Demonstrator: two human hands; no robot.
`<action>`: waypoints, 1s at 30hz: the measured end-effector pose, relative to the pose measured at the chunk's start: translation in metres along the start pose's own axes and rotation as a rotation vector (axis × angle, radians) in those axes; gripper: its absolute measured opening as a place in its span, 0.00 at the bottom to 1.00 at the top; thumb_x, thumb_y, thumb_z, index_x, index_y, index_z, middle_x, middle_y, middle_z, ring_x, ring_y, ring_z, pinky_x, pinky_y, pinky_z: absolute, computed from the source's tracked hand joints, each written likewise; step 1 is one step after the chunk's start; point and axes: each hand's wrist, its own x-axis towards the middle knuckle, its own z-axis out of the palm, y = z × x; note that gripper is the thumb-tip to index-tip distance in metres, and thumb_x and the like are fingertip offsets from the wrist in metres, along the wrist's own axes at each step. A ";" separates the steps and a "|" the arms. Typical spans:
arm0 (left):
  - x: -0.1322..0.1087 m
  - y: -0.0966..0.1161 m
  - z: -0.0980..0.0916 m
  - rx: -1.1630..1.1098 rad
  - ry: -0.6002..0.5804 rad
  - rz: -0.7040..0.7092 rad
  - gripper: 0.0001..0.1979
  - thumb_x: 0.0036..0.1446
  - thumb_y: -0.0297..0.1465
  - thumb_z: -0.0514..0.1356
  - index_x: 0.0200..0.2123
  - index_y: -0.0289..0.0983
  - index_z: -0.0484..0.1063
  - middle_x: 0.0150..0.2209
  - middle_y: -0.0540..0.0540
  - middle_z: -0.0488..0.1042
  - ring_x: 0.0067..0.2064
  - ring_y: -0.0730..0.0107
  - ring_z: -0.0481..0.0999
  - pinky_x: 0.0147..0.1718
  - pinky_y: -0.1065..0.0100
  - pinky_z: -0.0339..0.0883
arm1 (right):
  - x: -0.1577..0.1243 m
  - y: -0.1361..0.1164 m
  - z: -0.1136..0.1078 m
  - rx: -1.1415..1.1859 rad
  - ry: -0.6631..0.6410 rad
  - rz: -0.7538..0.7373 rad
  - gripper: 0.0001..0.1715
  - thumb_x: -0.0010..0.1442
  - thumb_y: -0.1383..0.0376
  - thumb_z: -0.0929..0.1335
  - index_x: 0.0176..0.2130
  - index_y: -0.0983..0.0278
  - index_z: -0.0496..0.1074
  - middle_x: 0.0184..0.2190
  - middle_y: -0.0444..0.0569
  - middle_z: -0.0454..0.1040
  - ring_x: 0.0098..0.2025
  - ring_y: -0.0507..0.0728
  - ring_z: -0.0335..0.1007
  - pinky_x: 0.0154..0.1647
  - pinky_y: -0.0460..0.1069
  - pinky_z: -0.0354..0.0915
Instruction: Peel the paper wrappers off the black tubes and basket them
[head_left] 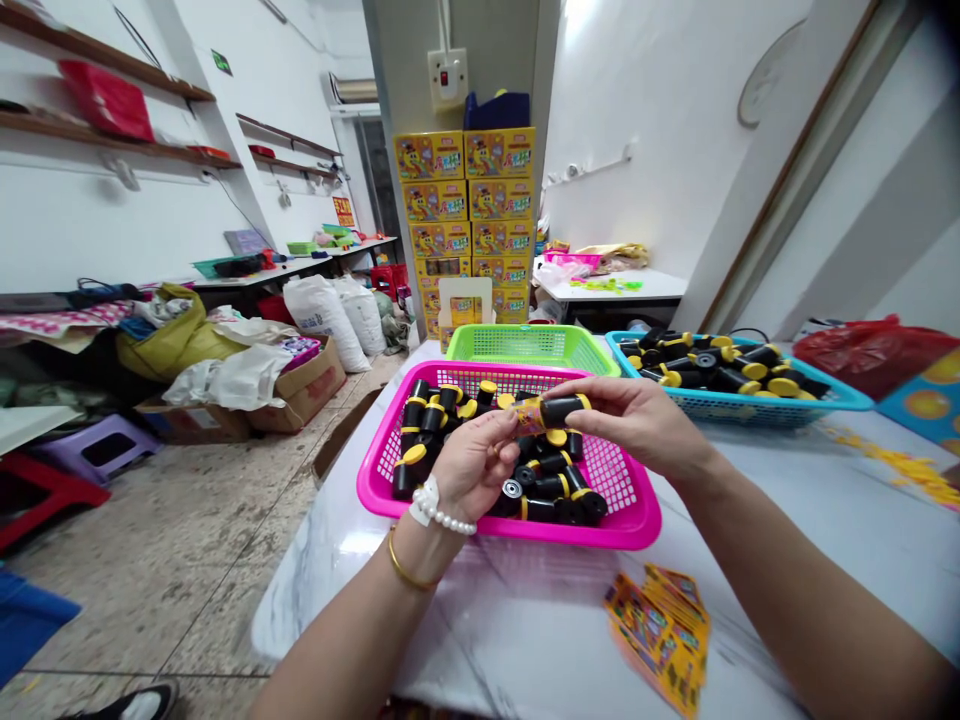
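Note:
Over a pink basket (373, 490) my right hand (637, 420) grips a small black cylinder with a yellow cap (562, 410) between thumb and fingers. My left hand (480, 455) pinches an orange-yellow printed label (529, 416) that meets the cylinder's left end. Whether the label is wrapped round the cylinder I cannot tell. Many more black cylinders with yellow caps (551, 487) lie jumbled in the pink basket, partly hidden behind my hands. Below the basket, on the white table (525, 610), a fanned pile of printed labels (664, 635) lies near my right forearm.
Behind the pink basket stands a green basket (536, 350). A blue basket (765, 408) at the right holds more capped cylinders. Small yellow pieces (900, 465) lie scattered by it, near a red plastic bag (877, 350). Yellow printed boxes (465, 220) are stacked against the pillar.

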 end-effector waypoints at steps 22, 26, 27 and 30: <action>-0.002 -0.001 -0.003 0.292 -0.127 0.175 0.25 0.41 0.39 0.78 0.40 0.31 0.79 0.35 0.44 0.77 0.31 0.72 0.77 0.27 0.72 0.69 | -0.011 0.012 0.024 -0.109 0.150 -0.182 0.19 0.56 0.62 0.77 0.49 0.59 0.80 0.43 0.51 0.78 0.38 0.55 0.77 0.36 0.49 0.77; -0.001 -0.007 -0.005 0.367 -0.169 0.169 0.19 0.43 0.36 0.76 0.35 0.31 0.79 0.32 0.45 0.78 0.29 0.74 0.75 0.27 0.72 0.68 | -0.028 0.011 0.021 -0.155 0.072 -0.177 0.20 0.61 0.63 0.73 0.53 0.57 0.79 0.47 0.52 0.74 0.42 0.56 0.77 0.38 0.49 0.78; -0.001 -0.009 -0.005 0.402 -0.182 0.166 0.17 0.44 0.34 0.76 0.35 0.31 0.79 0.32 0.44 0.78 0.29 0.74 0.75 0.27 0.72 0.68 | -0.034 0.012 0.019 -0.173 0.067 -0.171 0.20 0.61 0.63 0.73 0.54 0.56 0.79 0.47 0.51 0.74 0.42 0.55 0.77 0.38 0.48 0.78; 0.000 -0.016 -0.005 0.533 -0.197 0.150 0.13 0.46 0.30 0.74 0.35 0.32 0.79 0.30 0.44 0.80 0.30 0.73 0.76 0.29 0.73 0.67 | -0.054 0.023 0.012 -0.225 0.143 -0.185 0.25 0.61 0.66 0.74 0.57 0.52 0.76 0.48 0.50 0.75 0.42 0.55 0.77 0.40 0.49 0.78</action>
